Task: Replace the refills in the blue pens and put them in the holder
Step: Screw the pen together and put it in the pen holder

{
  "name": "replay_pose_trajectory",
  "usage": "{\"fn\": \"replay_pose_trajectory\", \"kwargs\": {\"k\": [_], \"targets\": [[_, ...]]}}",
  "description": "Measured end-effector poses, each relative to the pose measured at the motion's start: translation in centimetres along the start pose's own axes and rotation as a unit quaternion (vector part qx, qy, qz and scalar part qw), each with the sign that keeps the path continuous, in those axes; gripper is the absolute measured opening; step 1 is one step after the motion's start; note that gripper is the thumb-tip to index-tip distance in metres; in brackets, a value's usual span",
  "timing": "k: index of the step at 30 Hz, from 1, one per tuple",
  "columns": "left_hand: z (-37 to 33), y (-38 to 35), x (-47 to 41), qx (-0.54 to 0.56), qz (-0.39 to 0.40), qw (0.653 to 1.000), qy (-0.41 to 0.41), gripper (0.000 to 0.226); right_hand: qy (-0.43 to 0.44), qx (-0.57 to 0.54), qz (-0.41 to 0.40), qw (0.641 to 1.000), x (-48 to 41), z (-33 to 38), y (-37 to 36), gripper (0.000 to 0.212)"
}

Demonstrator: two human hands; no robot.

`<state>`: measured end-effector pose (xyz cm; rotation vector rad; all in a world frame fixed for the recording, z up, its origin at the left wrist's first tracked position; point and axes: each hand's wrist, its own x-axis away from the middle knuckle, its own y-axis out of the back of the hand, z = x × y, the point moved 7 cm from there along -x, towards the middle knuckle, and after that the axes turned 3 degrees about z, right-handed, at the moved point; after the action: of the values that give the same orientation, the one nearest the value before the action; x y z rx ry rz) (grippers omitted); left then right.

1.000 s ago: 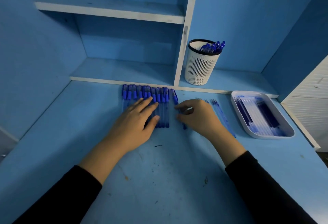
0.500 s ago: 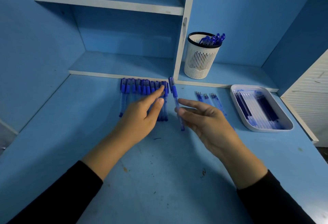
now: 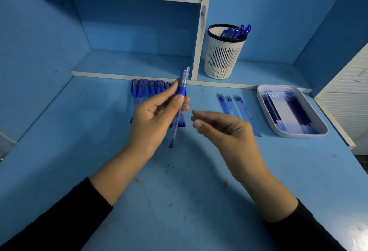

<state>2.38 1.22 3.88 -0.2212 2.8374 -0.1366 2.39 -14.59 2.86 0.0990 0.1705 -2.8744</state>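
My left hand (image 3: 154, 118) grips a capped blue pen (image 3: 182, 83) near its middle, cap pointing up and away, tip pointing down at the desk. My right hand (image 3: 225, 129) hovers just right of the pen with its fingers loosely extended and holds nothing. A row of several capped blue pens (image 3: 147, 89) lies on the desk behind my left hand, partly hidden by it. Several loose refills (image 3: 229, 103) lie right of my hands. The white slotted holder (image 3: 222, 57) stands on the low shelf with several blue pens in it.
A white tray (image 3: 263, 115) with several refills sits at the right of the blue desk (image 3: 179, 201). A white shelf divider (image 3: 200, 32) rises beside the holder. A white slatted panel (image 3: 346, 99) borders the far right.
The pen passed from my right hand to my left hand, which lifted off the pen row and now holds it up. My right hand let go and drew back slightly.
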Motion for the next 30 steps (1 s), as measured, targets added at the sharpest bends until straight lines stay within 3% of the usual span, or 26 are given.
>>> {"fn": "replay_pose_trajectory", "kwargs": {"k": [4, 8, 18, 24, 30], "targets": [[0.1, 0.1, 0.5, -0.051, 0.066, 0.996, 0.016, 0.031, 0.049, -0.013, -0.045, 0.998, -0.1, 0.8, 1.9, 0.024], [1.6, -0.2, 1.4, -0.098, 0.129, 0.986, 0.049, 0.032, 0.069, 0.002, -0.029, 0.997, -0.2, 0.8, 2.5, 0.029], [3.2, -0.3, 2.8, -0.161, 0.178, 0.968, 0.070, 0.032, 0.043, 0.000, -0.019, 0.999, -0.4, -2.0, 2.5, 0.014], [3.3, -0.5, 2.6, -0.169, 0.163, 0.971, 0.044, 0.027, 0.031, -0.043, -0.042, 0.998, -0.4, -2.7, 2.9, 0.007], [3.6, -1.0, 2.3, -0.167, 0.208, 0.964, 0.015, 0.034, 0.049, -0.042, -0.043, 0.997, -0.4, -2.6, 2.8, 0.010]]}}
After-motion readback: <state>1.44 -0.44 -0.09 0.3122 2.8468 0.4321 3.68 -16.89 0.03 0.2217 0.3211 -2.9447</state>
